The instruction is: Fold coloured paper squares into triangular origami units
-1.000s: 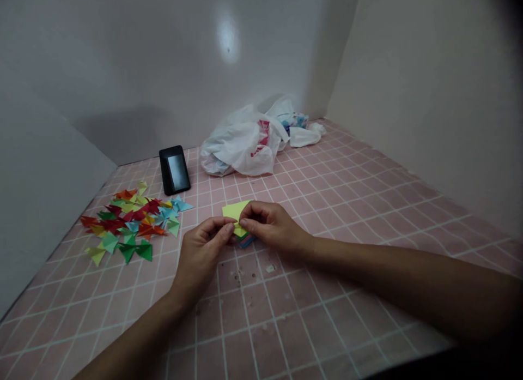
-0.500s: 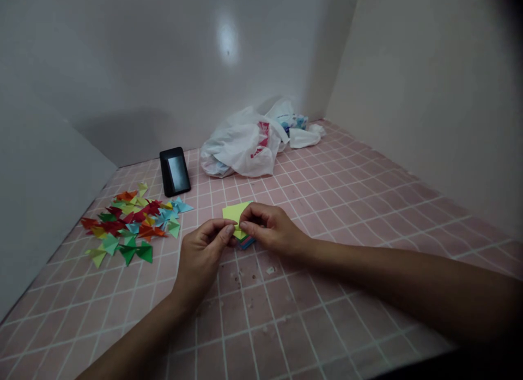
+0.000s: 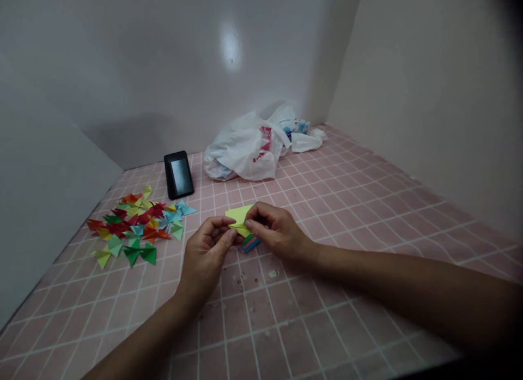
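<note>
Well, right hand (image 3: 278, 231): pinching the yellow folded paper (image 3: 238, 215) between fingertips.
Left hand (image 3: 205, 255): curling narrowly at its edge, grip unclear.
Beneath: colored paper stack (image 3: 249, 243) is lying there.

The left hand (image 3: 204, 260) and right hand (image 3: 278, 231) join slim, bare forearms (image 3: 392, 276)

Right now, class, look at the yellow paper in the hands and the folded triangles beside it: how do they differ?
The yellow paper is pinched between the left hand and right hand; the folded triangles lie loose on the pink tiles. The yellow paper is one piece, the folded triangles many. It is one colour; they are mixed red, green, blue and yellow. Both are paper.
</note>
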A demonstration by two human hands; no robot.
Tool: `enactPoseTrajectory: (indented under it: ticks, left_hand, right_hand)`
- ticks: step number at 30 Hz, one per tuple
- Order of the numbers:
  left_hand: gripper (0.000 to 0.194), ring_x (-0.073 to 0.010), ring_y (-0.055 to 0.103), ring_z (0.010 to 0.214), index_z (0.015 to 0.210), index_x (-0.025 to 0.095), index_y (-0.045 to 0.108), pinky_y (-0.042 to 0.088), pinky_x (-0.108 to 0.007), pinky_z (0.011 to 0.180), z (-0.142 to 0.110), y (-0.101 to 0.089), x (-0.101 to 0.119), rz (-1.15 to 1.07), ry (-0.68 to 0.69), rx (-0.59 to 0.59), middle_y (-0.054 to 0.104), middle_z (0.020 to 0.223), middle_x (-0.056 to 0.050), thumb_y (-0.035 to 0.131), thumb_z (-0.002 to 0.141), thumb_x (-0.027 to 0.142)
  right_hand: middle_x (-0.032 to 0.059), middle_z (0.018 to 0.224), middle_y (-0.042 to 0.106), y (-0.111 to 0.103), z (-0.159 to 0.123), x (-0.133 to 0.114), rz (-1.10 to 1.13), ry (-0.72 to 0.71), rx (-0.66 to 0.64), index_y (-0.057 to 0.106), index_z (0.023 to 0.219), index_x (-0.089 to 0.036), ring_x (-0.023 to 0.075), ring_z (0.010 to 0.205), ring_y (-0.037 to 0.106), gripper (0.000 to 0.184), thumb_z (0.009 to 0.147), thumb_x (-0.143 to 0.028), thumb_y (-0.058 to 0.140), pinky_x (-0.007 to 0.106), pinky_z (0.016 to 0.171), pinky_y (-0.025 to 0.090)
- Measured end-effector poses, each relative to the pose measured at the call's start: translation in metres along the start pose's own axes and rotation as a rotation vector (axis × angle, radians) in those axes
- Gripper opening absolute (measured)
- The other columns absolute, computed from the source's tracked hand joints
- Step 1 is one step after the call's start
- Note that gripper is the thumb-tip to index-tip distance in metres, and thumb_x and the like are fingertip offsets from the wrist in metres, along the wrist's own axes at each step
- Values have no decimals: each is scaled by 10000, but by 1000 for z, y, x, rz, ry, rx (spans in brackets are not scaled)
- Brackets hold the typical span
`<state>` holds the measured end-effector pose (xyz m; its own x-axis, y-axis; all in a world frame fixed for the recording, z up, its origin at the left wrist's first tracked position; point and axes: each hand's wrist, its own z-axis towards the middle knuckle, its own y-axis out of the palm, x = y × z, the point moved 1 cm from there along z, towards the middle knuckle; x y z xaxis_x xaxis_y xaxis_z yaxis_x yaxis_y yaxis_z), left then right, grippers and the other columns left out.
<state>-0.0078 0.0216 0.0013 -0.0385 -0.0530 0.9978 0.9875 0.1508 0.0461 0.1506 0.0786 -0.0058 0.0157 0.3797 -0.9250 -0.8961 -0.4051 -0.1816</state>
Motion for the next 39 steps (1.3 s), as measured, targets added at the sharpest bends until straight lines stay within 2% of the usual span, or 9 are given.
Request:
enactPoseTrajectory:
  ticks: [12,22,33,39]
  left_hand:
    - [147,-119,706,668,888,156,680,572,-221,660,-2,0,3,76,7,40,716,737,12,725,805,269]
    - [186,-116,712,703,935,166,680,575,-219,694,0,-1,1,31,-2,12,737,779,9,746,783,252]
    - [139,-116,690,641,845,159,687,570,-222,641,0,0,2,106,-3,50,702,712,17,739,787,275]
    - [128,-117,689,616,819,163,688,563,-217,618,0,0,6,146,-11,70,702,683,19,735,780,275]
  right_hand:
    - [-13,715,539,0,0,-4,-125,-131,-11,545,743,-169,110,651,483,121,863,-151,539,257,624,374]
    - [-20,717,526,0,-1,1,-36,-45,-6,543,765,-182,115,660,475,111,876,-193,543,259,621,380]
    - [-17,713,533,1,-3,-2,-93,-47,-35,541,757,-182,119,661,476,116,872,-196,544,264,632,380]
    - [-10,711,546,2,-2,1,15,32,-44,541,731,-180,122,666,493,141,858,-233,570,257,615,389]
